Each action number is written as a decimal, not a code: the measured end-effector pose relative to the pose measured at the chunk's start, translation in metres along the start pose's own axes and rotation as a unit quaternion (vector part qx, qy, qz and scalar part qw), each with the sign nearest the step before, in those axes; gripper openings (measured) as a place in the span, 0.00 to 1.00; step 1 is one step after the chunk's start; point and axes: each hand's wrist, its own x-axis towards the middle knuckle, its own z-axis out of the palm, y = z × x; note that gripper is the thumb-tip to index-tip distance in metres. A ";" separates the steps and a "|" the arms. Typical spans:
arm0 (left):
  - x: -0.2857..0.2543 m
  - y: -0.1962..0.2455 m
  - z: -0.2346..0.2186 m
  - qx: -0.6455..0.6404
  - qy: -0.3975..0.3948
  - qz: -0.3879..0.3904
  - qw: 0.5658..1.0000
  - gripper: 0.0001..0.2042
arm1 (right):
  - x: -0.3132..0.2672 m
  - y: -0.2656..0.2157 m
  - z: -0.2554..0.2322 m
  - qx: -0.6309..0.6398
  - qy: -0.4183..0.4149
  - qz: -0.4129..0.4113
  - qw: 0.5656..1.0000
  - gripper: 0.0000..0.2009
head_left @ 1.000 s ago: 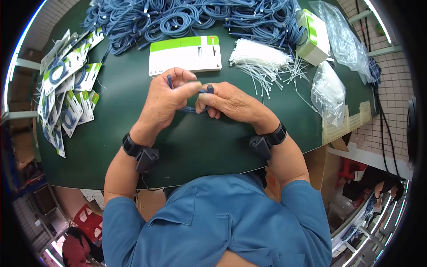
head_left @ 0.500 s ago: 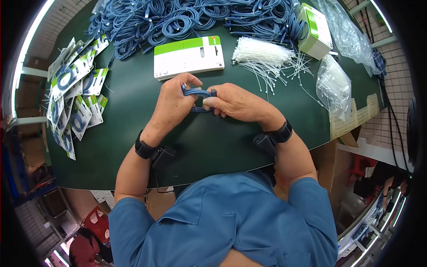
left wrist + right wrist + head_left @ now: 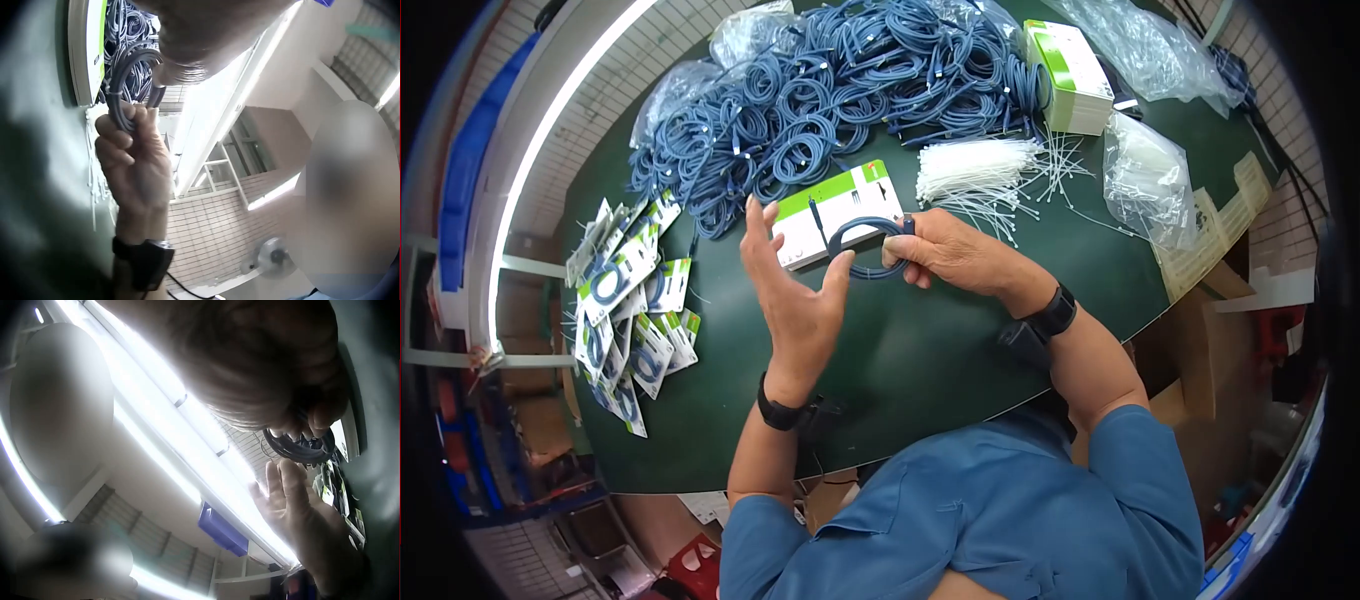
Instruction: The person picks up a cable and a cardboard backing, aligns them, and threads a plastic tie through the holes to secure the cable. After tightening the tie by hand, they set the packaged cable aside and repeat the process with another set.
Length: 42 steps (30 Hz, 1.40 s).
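Observation:
A coiled blue cable (image 3: 872,274) is held up over the table by my right hand (image 3: 952,254), whose thumb and fingers pinch its right side. One cable end with a dark plug (image 3: 815,214) sticks up at the coil's left. My left hand (image 3: 798,305) is spread beside it, fingers raised and thumb tip close to the coil's lower left edge. In the left wrist view the right hand (image 3: 134,153) grips the coil (image 3: 115,94). The right wrist view shows the left hand (image 3: 303,515) with fingers extended below the coil (image 3: 300,454). Behind lies a stack of white-and-green cards (image 3: 855,200).
A large heap of blue cables (image 3: 800,110) covers the table's back. Carded cables (image 3: 640,300) lie in a pile at left. White cable ties (image 3: 975,172), a bag of ties (image 3: 1148,185) and another card stack (image 3: 1072,80) are at right. The green table (image 3: 940,370) curves toward the person.
My left hand has let go of the coil and spread its fingers, moving left. The right hand keeps its pinch. The head view has turned, shifting the table's things.

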 end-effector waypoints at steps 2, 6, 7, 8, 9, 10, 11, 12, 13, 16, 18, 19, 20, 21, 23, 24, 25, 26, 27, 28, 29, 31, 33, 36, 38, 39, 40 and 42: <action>0.001 0.010 -0.005 0.229 0.045 0.196 0.953 0.42 | -0.001 -0.002 -0.004 0.018 0.006 -0.007 1.000 0.16; -0.017 0.023 0.016 0.195 -0.129 0.177 0.956 0.45 | -0.006 -0.012 -0.001 0.074 0.000 -0.007 0.997 0.16; -0.018 0.022 0.023 0.184 -0.143 0.162 0.959 0.45 | -0.009 -0.016 0.001 0.102 0.001 -0.010 0.995 0.16; -0.018 0.022 0.032 0.171 -0.155 0.147 0.962 0.46 | -0.011 -0.019 0.000 0.129 0.004 -0.011 0.992 0.16; -0.017 0.021 0.039 0.155 -0.168 0.132 0.965 0.46 | -0.011 -0.020 -0.002 0.123 0.002 -0.007 0.992 0.16; -0.015 0.021 0.042 0.147 -0.163 0.128 0.967 0.46 | -0.010 -0.020 -0.003 0.133 0.008 0.002 0.991 0.16; -0.013 0.022 0.043 0.141 -0.160 0.132 0.968 0.46 | -0.009 -0.019 -0.004 0.142 0.015 0.013 0.990 0.15; -0.010 0.023 0.043 0.133 -0.155 0.135 0.969 0.45 | -0.010 -0.018 -0.005 0.149 0.022 0.026 0.988 0.15; -0.007 0.024 0.044 0.124 -0.150 0.140 0.971 0.45 | -0.009 -0.018 -0.006 0.138 0.023 0.036 0.990 0.15; -0.002 0.027 0.037 0.110 -0.169 0.128 0.971 0.42 | -0.006 -0.014 -0.005 0.113 0.068 -0.003 0.991 0.12; -0.002 0.019 0.036 0.101 -0.174 0.120 0.972 0.41 | -0.003 -0.008 -0.002 0.079 0.092 -0.009 0.993 0.12; -0.002 0.013 0.034 0.111 -0.169 0.146 0.968 0.40 | -0.002 -0.005 0.000 0.055 0.116 -0.030 0.991 0.12; -0.002 0.008 0.033 0.123 -0.165 0.173 0.963 0.39 | -0.003 -0.004 0.001 0.033 0.139 -0.052 0.988 0.14; -0.003 0.005 0.033 0.137 -0.161 0.200 0.957 0.39 | -0.004 -0.005 -0.001 0.027 0.135 -0.047 0.989 0.14; -0.005 0.004 0.032 0.125 -0.155 0.205 0.958 0.35 | -0.005 -0.012 -0.003 0.026 0.153 -0.062 0.986 0.19; -0.006 0.004 0.031 0.117 -0.154 0.215 0.957 0.32 | -0.005 -0.015 -0.003 0.026 0.161 -0.071 0.984 0.22; -0.006 0.005 0.030 0.111 -0.153 0.226 0.956 0.29 | -0.004 -0.016 -0.003 0.022 0.155 -0.069 0.985 0.22; -0.005 0.004 0.029 0.111 -0.146 0.223 0.957 0.29 | -0.005 -0.017 -0.005 0.098 0.127 -0.047 0.986 0.23; -0.003 0.004 0.028 0.090 -0.130 0.238 0.958 0.26 | -0.006 -0.017 -0.007 0.173 0.099 -0.023 0.980 0.24; -0.002 0.004 0.028 0.067 -0.114 0.254 0.958 0.22 | -0.007 -0.018 -0.008 0.247 0.072 0.002 0.966 0.26; -0.003 0.005 0.027 0.045 -0.099 0.269 0.957 0.19 | -0.008 -0.019 -0.008 0.244 0.068 0.006 0.967 0.26; -0.003 0.010 0.023 0.024 -0.093 0.248 0.964 0.16 | -0.009 -0.023 -0.006 0.266 0.049 0.007 0.963 0.28; -0.002 0.015 0.017 -0.019 -0.094 0.213 0.972 0.11 | -0.012 -0.030 -0.004 0.278 0.037 0.007 0.960 0.29; 0.001 0.020 0.004 -0.040 -0.086 0.192 0.977 0.09 | -0.019 -0.044 -0.005 0.157 0.047 -0.019 0.986 0.32; 0.002 0.019 -0.003 -0.048 -0.087 0.182 0.978 0.09 | -0.024 -0.046 -0.002 0.094 0.063 -0.072 0.991 0.31; 0.004 0.018 -0.005 -0.052 -0.082 0.183 0.978 0.09 | -0.025 -0.047 0.000 0.026 0.081 -0.123 0.989 0.31; 0.005 0.017 -0.007 -0.057 -0.078 0.184 0.978 0.09 | -0.026 -0.048 0.002 -0.042 0.100 -0.173 0.979 0.30; 0.005 0.017 -0.011 -0.060 -0.077 0.186 0.978 0.08 | -0.027 -0.060 0.008 -0.145 0.100 -0.217 0.960 0.28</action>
